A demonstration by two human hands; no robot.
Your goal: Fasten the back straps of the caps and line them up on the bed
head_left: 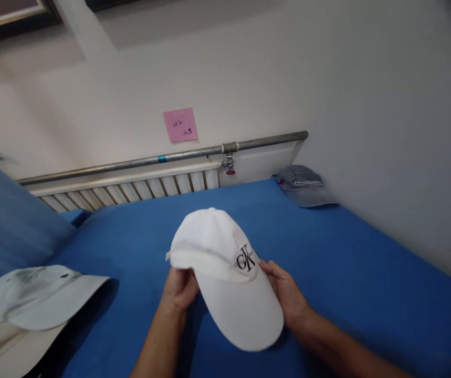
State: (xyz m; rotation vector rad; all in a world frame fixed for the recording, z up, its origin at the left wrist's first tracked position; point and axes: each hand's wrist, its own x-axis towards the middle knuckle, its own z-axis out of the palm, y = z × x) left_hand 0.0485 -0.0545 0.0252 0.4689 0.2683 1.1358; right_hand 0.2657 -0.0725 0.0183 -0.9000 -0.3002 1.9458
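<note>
A white baseball cap [209,236] with black CK lettering is held up over the blue-covered surface, its brim pointing down and toward me. My left hand [180,289] grips the cap's lower left edge from beneath; the fingers are partly hidden under it. On the other side, my right hand [288,296] holds the cap near the lettering and brim, with the fingertips at its edge and the rest of the grip hidden behind the brim.
Stacked caps, a pale one [44,299] over a beige one [16,346], lie at the lower left. A grey cap [304,186] rests in the far right corner by the wall. Behind the blue surface [367,273] run a radiator [130,189] and a metal pipe [193,154]. A pink note [180,125] hangs above.
</note>
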